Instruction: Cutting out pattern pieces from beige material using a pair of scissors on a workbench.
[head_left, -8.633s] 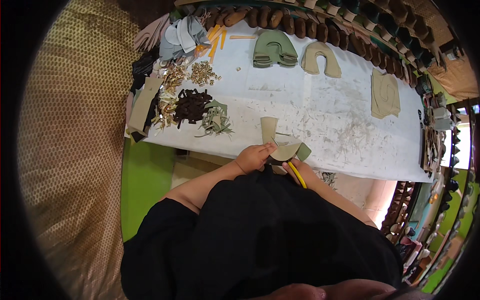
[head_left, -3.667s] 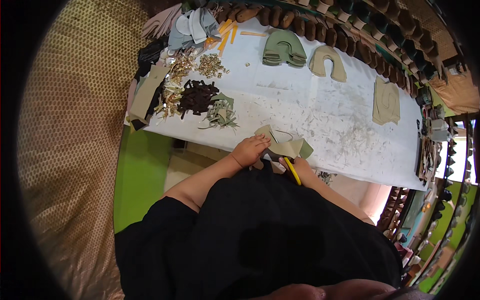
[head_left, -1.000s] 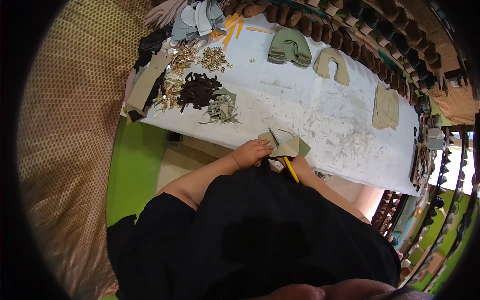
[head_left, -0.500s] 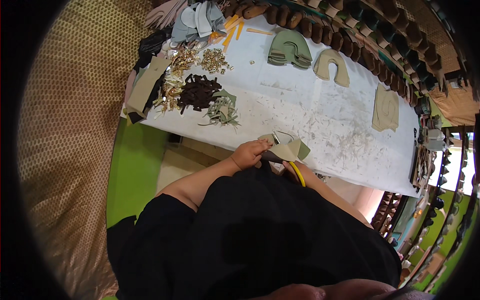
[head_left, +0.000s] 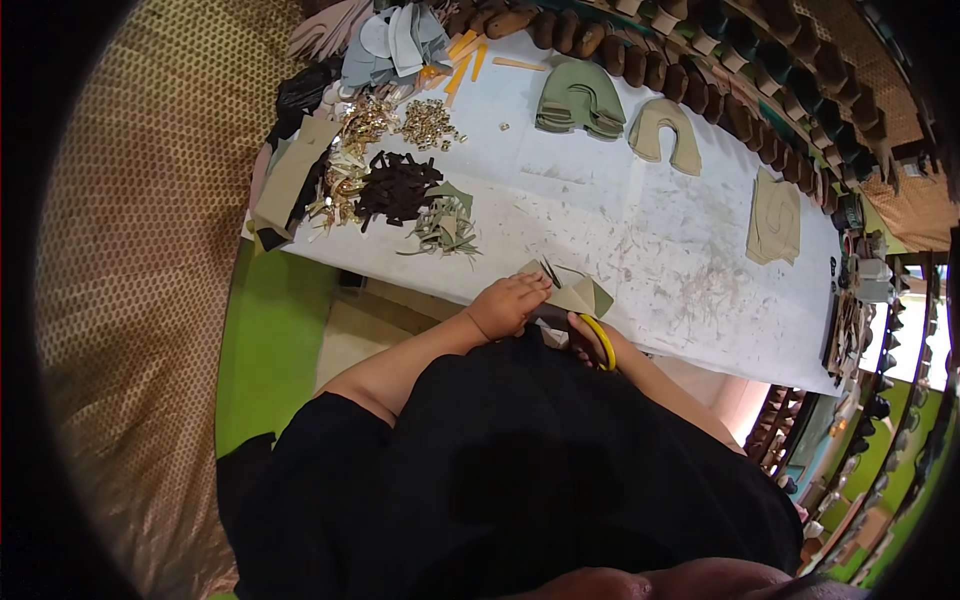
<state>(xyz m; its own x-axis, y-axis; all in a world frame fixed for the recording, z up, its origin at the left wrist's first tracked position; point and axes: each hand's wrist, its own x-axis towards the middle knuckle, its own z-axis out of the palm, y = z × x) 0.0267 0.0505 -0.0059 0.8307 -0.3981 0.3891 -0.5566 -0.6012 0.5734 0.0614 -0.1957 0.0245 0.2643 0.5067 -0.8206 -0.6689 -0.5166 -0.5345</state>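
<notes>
At the near edge of the table, my left hand (head_left: 508, 303) is closed on a piece of material (head_left: 578, 296), beige on one face and green on the other. My right hand (head_left: 584, 334) grips scissors (head_left: 608, 346) by their yellow handle. The dark blade tips stick up beside my left fingers, over the material. Part of the blades and some of my right fingers are hidden behind the material and dark pieces next to it.
A white-covered table (head_left: 540, 205) carries green scraps (head_left: 442, 226), dark brown strips (head_left: 398, 188) and gold-coloured metal pieces (head_left: 430, 124). Farther back lie green U-shaped pieces (head_left: 580, 95), beige U-shaped pieces (head_left: 667, 135) and a beige stack (head_left: 773, 215). Brown shoe forms (head_left: 590, 40) line the far edge.
The scissors have turned slightly; their yellow handle has shifted a little right, and the blade tips now show dark instead of shiny. My left hand stays nearly in place on the material.
</notes>
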